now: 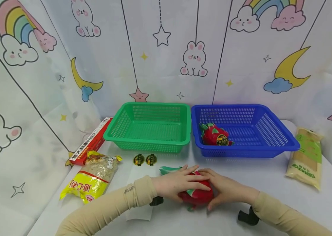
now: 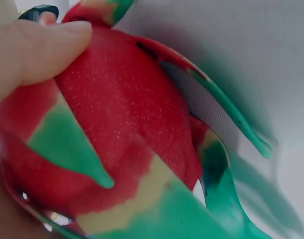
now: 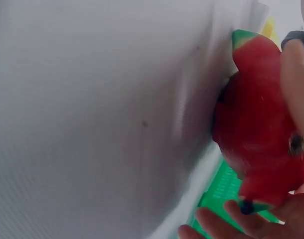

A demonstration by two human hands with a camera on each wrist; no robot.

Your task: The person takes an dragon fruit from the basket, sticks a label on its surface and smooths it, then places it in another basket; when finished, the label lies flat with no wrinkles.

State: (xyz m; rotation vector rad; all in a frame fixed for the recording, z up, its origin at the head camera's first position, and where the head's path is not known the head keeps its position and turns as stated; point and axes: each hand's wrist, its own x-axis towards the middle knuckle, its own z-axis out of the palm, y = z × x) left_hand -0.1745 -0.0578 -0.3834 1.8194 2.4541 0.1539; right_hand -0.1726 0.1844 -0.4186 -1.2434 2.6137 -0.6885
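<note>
A red dragon fruit [image 1: 202, 196] with green-tipped scales lies on the white table between both hands. From its left, my left hand [image 1: 175, 184] grips it, fingers spread over the top; in the left wrist view the thumb [image 2: 47, 52] presses its skin. My right hand [image 1: 228, 189] holds the right end, with thumb and fingers around it in the right wrist view, where a small dark stem mark [image 3: 296, 144] shows. Just behind the hands is a white backing strip [image 1: 139, 211], with two round black-and-gold stickers [image 1: 151, 159] at its far end.
A green basket [image 1: 146, 143] stands behind, beside a blue basket [image 1: 245, 152] holding another dragon fruit [image 1: 211, 133] with a round sticker. At left lie a yellow pasta bag [image 1: 92, 177] and a red pasta box [image 1: 90, 141]; a tan-green packet [image 1: 305, 159] lies at right.
</note>
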